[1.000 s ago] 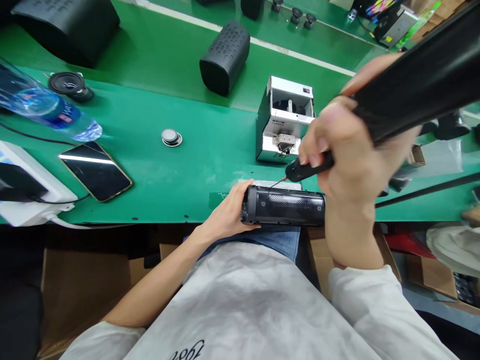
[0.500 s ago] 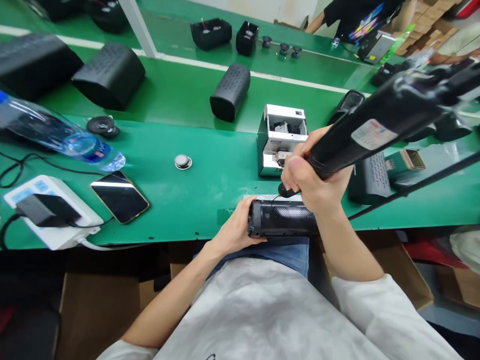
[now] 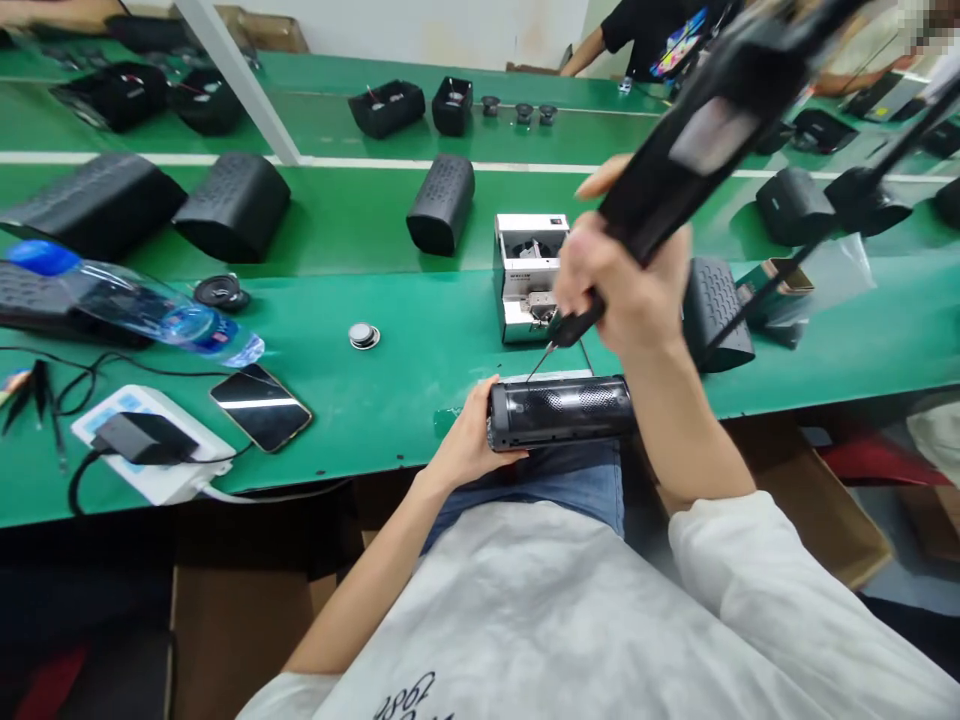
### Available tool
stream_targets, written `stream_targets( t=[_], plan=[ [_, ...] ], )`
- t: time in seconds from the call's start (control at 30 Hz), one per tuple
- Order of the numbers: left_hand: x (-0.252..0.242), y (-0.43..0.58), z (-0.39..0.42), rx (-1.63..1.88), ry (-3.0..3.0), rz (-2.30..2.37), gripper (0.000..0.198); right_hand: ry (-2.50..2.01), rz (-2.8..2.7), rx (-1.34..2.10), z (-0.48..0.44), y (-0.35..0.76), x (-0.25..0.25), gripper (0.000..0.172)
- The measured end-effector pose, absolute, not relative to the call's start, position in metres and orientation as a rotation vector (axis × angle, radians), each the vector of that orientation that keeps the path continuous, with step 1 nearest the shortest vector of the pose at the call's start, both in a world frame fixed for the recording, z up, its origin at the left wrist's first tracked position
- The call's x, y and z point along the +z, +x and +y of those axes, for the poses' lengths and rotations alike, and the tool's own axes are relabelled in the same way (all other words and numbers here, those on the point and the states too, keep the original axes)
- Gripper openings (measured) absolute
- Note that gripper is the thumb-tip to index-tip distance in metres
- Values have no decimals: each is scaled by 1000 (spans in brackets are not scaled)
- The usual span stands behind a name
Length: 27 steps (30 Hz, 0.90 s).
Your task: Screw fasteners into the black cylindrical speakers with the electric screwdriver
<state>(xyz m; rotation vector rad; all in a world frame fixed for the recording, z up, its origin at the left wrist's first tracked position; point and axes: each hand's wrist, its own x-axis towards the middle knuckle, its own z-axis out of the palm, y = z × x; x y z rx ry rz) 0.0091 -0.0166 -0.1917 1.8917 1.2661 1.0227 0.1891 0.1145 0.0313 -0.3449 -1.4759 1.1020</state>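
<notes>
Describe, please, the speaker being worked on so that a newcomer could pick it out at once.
On the green workbench, look at the near edge, before the small white box machine. There lies a glossy black cylindrical speaker, gripped by the left hand. Unlike the matte dimpled speakers behind, it has a fine mesh grille.

Black perforated speaker (image 3: 562, 412), black screwdriver (image 3: 675, 130), green bench (image 3: 420, 350), blue-labelled clear bottle (image 3: 142, 308), white power strip (image 3: 157, 475).
</notes>
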Motion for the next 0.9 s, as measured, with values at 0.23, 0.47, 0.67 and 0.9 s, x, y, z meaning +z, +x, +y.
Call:
stream_targets(
  t=[0.23,0.47,0.67,0.9],
  plan=[
    [-189,8,-17,1004,1905,1266,132,-429,-1399,622,176,193,50,71],
    [-188,8,-17,979,1892,1273,132,-667,-1496,631,200,175,27,87],
    [-188,8,-17,979,1898,1277,130,-691,-1483,654,186,187,28,60],
    [-191,8,-18,978,1905,1290,130,-461,-1353,627,145,238,44,22]
  ],
)
